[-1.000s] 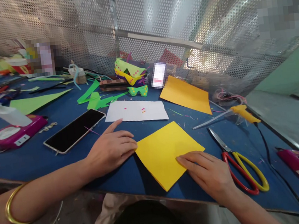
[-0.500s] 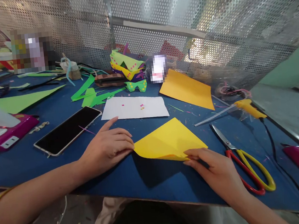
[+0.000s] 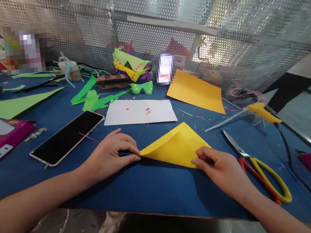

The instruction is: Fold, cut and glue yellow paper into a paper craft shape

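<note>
A sheet of yellow paper (image 3: 172, 146), folded over into a rough triangle, lies on the blue table (image 3: 152, 191) between my hands. The left corner of the paper is pinched between the thumb and fingers of my left hand (image 3: 113, 154). On the near right edge, my right hand (image 3: 223, 168) grips the folded layers with thumb and fingertips. Just beyond my right hand rest large scissors (image 3: 257, 172) with one red and one yellow handle, blades slightly apart. A white sheet (image 3: 138, 112) with small coloured bits on it lies behind the yellow paper.
A smartphone (image 3: 69, 138) lies left of the white sheet. To the right are a yellow glue gun (image 3: 263, 112) with a cord and an orange sheet (image 3: 197, 93). Green paper strips (image 3: 98, 100) and paper masks (image 3: 132, 67) sit farther back. A person's dark trouser leg (image 3: 282, 86) shows at right.
The yellow paper's near edge has been lifted and folded farther over, away from me. My right hand has turned slightly with it. A person has come into view at the far right.
</note>
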Demonstrator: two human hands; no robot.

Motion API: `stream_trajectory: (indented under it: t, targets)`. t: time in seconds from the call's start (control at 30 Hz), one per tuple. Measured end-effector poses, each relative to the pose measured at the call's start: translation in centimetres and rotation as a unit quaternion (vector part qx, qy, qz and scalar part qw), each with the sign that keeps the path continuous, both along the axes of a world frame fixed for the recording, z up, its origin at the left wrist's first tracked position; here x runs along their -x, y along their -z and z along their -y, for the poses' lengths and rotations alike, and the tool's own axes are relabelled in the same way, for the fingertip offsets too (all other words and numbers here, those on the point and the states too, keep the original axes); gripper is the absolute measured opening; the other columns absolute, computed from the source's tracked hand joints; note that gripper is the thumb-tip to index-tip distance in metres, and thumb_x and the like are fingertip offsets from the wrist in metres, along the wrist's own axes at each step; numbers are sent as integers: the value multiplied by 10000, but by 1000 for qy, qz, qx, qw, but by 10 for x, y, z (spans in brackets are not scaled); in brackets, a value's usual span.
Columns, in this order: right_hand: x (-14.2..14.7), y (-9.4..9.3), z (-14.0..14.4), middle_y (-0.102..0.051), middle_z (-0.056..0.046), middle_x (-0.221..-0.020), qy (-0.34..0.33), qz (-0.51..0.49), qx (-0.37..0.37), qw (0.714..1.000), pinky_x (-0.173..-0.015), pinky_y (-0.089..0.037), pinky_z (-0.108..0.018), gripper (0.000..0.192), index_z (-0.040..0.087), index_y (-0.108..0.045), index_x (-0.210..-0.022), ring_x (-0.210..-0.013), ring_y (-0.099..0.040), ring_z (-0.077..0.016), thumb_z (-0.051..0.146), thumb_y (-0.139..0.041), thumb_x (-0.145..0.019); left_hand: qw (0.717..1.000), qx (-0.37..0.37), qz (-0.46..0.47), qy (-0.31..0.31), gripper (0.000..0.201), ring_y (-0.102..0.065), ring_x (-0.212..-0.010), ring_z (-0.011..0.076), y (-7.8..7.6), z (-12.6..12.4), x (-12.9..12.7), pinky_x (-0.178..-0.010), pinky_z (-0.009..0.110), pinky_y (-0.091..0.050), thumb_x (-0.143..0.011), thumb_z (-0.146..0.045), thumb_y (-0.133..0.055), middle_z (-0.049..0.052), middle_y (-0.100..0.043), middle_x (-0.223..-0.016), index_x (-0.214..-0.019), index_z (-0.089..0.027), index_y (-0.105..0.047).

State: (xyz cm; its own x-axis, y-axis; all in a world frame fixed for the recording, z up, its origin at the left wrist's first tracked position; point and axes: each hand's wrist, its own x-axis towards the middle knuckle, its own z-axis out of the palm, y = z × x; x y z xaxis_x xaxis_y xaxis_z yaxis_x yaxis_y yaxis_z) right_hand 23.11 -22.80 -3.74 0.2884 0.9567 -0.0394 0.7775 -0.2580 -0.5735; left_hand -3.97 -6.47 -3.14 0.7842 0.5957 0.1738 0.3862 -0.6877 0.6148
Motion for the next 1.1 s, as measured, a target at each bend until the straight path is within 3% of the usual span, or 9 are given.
stream_trajectory:
  t: [0.23,0.33,0.43,0.7,0.93,1.0,1.1]
  targets:
    - [-3,-1,-4,-489,44,-599,2,-19,30,999,-567,-342,-267,265,237,-503,-686,-585,-466,-152,459,-525,-828,1000,-7,-16,18,151,-638,-810,164,-5,-2,-10,-1076,479,-254,-843,-298,-642,-41,-680,-775,-713,-243,-696]
    - [-4,-2,-6,-486,42,-603,3,-34,40,999,-569,-348,-267,271,236,-511,-686,-590,-465,-152,465,-519,-830,999,-19,-12,30,181,-614,-783,163,-7,-3,-14,-898,375,-399,-855,-269,-626,-21,-667,-741,-688,-216,-672]
    - [-5,-3,-8,-513,38,-615,5,-39,56,998,-576,-365,-267,262,236,-522,-697,-600,-489,-155,463,-524,-829,999,-19,-23,23,183,-588,-789,177,-8,-2,-17,-762,334,-418,-850,-256,-626,-3,-654,-742,-678,-207,-665]
    - [-7,-8,-9,-611,10,-684,-18,-23,85,996,-592,-445,-265,185,237,-549,-802,-632,-580,-166,413,-524,-855,995,-31,-96,10,193,-532,-861,215,-9,0,-21,-781,387,-394,-852,-239,-600,11,-592,-785,-665,-194,-577]
    - [4,-36,-25,-673,-23,-744,-30,18,97,995,-512,-424,-252,313,226,-605,-871,-596,-604,-167,534,-595,-813,995,-26,-95,22,198,-520,-868,222,-8,-2,-21,-775,394,-395,-863,-240,-563,17,-585,-790,-669,-201,-554]
    - [8,-41,-35,-625,2,-684,-40,17,77,996,-486,-389,-242,335,227,-573,-803,-558,-556,-148,561,-566,-828,995,-27,-96,23,205,-522,-871,225,-8,-2,-21,-778,397,-396,-866,-247,-556,18,-585,-788,-666,-203,-551]
    - [13,-38,-50,-423,60,-536,-60,25,54,996,-444,-290,-231,405,229,-402,-634,-479,-403,-111,537,-494,-881,995,-27,-97,26,209,-523,-874,229,-8,-2,-21,-778,400,-399,-870,-257,-548,20,-587,-787,-667,-207,-554]
